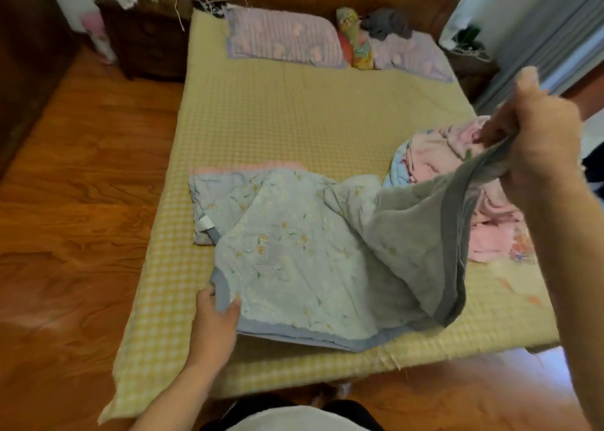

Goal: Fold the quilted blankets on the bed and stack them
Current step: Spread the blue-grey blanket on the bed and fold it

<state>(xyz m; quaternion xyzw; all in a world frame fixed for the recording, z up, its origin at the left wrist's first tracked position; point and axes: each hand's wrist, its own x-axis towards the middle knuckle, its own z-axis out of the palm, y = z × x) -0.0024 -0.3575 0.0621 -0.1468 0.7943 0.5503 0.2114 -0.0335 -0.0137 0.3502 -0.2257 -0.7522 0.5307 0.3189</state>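
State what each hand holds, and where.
Left hand pinches the blue floral quilt at its near-left corner; right hand grips its lifted grey-backed edge.

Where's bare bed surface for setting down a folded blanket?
Bare yellow checked sheet between the pillows and the blue floral blanket; also the left strip beside that blanket. Crowded at right: the pink blanket is heaped there.

Non-task items, head view: two striped lilac pillows with pink prints (284,38) at headboard end. Colourful floral cloth bundle (356,43) between them, grey crumpled fabric (389,22) just behind. Dark wooden nightstand (147,38) beside bed, left. Polished orange wood-grain floor (75,218). Grey curtain (539,35), right.
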